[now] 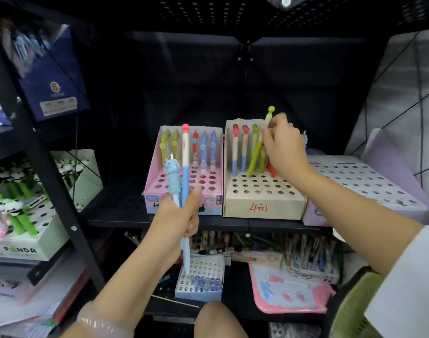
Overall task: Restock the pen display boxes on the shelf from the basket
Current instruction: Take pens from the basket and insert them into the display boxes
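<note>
Left of the tan display box, the pink display box sits touching it on the black shelf, a back row of pens standing in its holes. In front of the pink box, the left hand wraps its grip closed around two upright pens: a blue-and-cream pen with a pink knob and a pale blue character pen. Over the tan box, the right hand pinches a green pen, tilted, its tip down among the back holes beside red and blue pens. Right of the tan box sits a lilac display box. The green basket shows at lower right.
</note>
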`<act>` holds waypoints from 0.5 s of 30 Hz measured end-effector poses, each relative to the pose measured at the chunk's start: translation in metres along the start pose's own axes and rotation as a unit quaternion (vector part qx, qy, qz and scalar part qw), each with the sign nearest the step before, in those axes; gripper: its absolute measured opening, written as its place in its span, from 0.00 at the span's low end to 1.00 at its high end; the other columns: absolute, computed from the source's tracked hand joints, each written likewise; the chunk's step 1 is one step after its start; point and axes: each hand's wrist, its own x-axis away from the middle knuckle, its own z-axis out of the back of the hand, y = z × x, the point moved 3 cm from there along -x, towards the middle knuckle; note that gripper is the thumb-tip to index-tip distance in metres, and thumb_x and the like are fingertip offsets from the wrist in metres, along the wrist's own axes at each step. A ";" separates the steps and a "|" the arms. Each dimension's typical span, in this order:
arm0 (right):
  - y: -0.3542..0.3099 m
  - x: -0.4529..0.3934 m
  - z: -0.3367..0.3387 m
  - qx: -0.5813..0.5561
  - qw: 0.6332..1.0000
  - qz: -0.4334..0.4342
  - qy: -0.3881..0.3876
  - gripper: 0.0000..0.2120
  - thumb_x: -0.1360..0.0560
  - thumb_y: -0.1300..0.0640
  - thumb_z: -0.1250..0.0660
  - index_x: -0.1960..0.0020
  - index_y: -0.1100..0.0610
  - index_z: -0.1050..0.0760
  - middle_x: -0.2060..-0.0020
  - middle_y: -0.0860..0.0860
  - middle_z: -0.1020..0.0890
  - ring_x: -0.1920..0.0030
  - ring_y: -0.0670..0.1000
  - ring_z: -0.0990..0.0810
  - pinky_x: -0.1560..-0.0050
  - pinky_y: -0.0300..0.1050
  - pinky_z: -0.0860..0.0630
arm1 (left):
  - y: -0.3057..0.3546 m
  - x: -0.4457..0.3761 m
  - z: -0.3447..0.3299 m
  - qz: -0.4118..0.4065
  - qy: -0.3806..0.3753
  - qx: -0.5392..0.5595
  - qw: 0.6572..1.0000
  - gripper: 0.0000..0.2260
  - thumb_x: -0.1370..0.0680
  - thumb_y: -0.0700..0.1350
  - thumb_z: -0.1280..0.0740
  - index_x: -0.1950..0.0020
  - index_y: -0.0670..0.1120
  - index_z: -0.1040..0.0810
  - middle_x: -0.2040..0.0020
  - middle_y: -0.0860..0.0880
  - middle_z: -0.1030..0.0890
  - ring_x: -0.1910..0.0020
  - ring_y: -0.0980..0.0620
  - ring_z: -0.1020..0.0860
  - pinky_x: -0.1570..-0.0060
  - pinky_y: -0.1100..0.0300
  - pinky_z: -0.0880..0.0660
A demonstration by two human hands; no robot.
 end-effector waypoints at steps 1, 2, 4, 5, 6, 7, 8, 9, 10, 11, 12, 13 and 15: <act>0.001 -0.001 0.000 -0.005 1.000 -0.001 0.005 0.10 0.20 0.53 0.43 0.47 0.61 0.32 0.63 0.55 0.21 0.62 0.54 0.23 0.62 0.48 0.28 | 0.000 -0.001 -0.003 0.002 -0.002 -0.001 1.000 0.22 0.36 0.62 0.34 0.61 0.44 0.33 0.75 0.53 0.38 0.79 0.56 0.42 0.81 0.65 0.43; 0.000 -0.002 0.001 -0.004 1.000 0.004 0.012 0.10 0.20 0.54 0.43 0.48 0.61 0.32 0.63 0.56 0.21 0.62 0.55 0.23 0.62 0.50 0.27 | -0.001 -0.001 -0.005 0.004 -0.004 0.002 1.000 0.24 0.38 0.63 0.34 0.59 0.43 0.31 0.75 0.54 0.37 0.79 0.56 0.42 0.81 0.65 0.43; -0.002 -0.004 0.002 0.017 1.000 0.015 0.020 0.10 0.19 0.54 0.43 0.47 0.61 0.32 0.62 0.57 0.20 0.61 0.57 0.22 0.59 0.53 0.25 | -0.003 -0.003 -0.008 0.015 -0.003 0.010 1.000 0.26 0.38 0.64 0.36 0.55 0.42 0.29 0.75 0.54 0.36 0.80 0.57 0.42 0.81 0.65 0.43; -0.002 -0.004 0.002 0.034 0.999 0.015 0.022 0.11 0.19 0.53 0.43 0.46 0.62 0.32 0.61 0.57 0.20 0.60 0.57 0.22 0.57 0.55 0.25 | -0.004 -0.004 -0.009 0.019 -0.002 0.012 1.000 0.26 0.37 0.63 0.37 0.54 0.42 0.28 0.75 0.54 0.35 0.80 0.57 0.41 0.81 0.65 0.43; -0.001 -0.004 0.001 0.055 0.998 0.012 0.018 0.11 0.19 0.53 0.43 0.45 0.61 0.31 0.61 0.56 0.20 0.59 0.55 0.22 0.54 0.56 0.25 | -0.004 -0.004 -0.009 0.021 -0.002 0.011 1.000 0.25 0.36 0.63 0.37 0.54 0.42 0.28 0.75 0.54 0.34 0.80 0.57 0.41 0.81 0.65 0.43; 0.000 -0.002 -0.002 0.077 0.997 0.008 0.001 0.11 0.19 0.53 0.44 0.46 0.61 0.31 0.62 0.54 0.22 0.60 0.53 0.23 0.53 0.55 0.27 | -0.005 -0.004 -0.008 0.021 -0.002 0.004 1.000 0.24 0.35 0.63 0.37 0.55 0.42 0.29 0.75 0.54 0.34 0.80 0.57 0.40 0.81 0.65 0.42; 0.003 0.000 -0.007 0.086 0.996 0.004 -0.026 0.10 0.19 0.54 0.44 0.47 0.60 0.31 0.64 0.52 0.24 0.64 0.51 0.26 0.56 0.53 0.27 | -0.005 -0.004 -0.008 0.020 0.002 -0.008 1.000 0.22 0.33 0.62 0.36 0.56 0.42 0.29 0.75 0.54 0.33 0.80 0.56 0.40 0.81 0.65 0.41; 0.006 0.003 -0.013 0.083 0.995 0.001 -0.064 0.08 0.19 0.55 0.43 0.50 0.59 0.32 0.67 0.50 0.26 0.68 0.50 0.28 0.64 0.49 0.28 | -0.005 -0.004 -0.007 0.019 0.008 -0.021 1.000 0.19 0.30 0.59 0.35 0.57 0.42 0.30 0.74 0.54 0.34 0.80 0.56 0.39 0.80 0.66 0.40; 0.009 0.005 -0.020 0.080 0.991 -0.005 -0.107 0.07 0.20 0.55 0.43 0.54 0.58 0.33 0.70 0.49 0.29 0.71 0.49 0.30 0.71 0.44 0.33 | -0.006 -0.004 -0.007 0.019 0.015 -0.031 0.999 0.16 0.27 0.56 0.35 0.58 0.43 0.31 0.75 0.53 0.34 0.80 0.56 0.39 0.80 0.66 0.40; 0.011 0.007 -0.025 0.083 0.986 -0.013 -0.141 0.10 0.20 0.56 0.42 0.58 0.57 0.35 0.72 0.48 0.31 0.72 0.48 0.32 0.74 0.41 0.39 | -0.007 -0.004 -0.007 0.021 0.022 -0.035 0.999 0.14 0.25 0.52 0.34 0.60 0.43 0.32 0.75 0.52 0.35 0.80 0.56 0.39 0.80 0.66 0.40; 0.013 0.009 -0.028 0.094 0.982 -0.019 -0.163 0.14 0.20 0.55 0.42 0.63 0.57 0.37 0.73 0.48 0.32 0.73 0.48 0.33 0.74 0.40 0.41 | -0.008 -0.004 -0.007 0.021 0.027 -0.033 0.999 0.13 0.24 0.50 0.34 0.61 0.43 0.33 0.75 0.52 0.36 0.79 0.56 0.40 0.80 0.66 0.40; 0.015 0.009 -0.028 0.110 0.978 -0.024 -0.174 0.17 0.20 0.54 0.41 0.66 0.56 0.38 0.73 0.49 0.32 0.73 0.48 0.33 0.74 0.40 0.41 | -0.008 -0.004 -0.006 0.018 0.030 -0.027 0.999 0.12 0.24 0.48 0.34 0.61 0.43 0.33 0.74 0.51 0.36 0.79 0.56 0.40 0.80 0.66 0.40; 0.013 0.010 -0.025 0.123 0.980 -0.023 -0.156 0.19 0.21 0.51 0.40 0.69 0.55 0.36 0.74 0.49 0.31 0.73 0.47 0.33 0.73 0.40 0.38 | -0.007 -0.003 -0.006 0.007 0.038 -0.017 0.999 0.11 0.24 0.47 0.34 0.62 0.44 0.32 0.73 0.51 0.35 0.79 0.56 0.39 0.80 0.67 0.39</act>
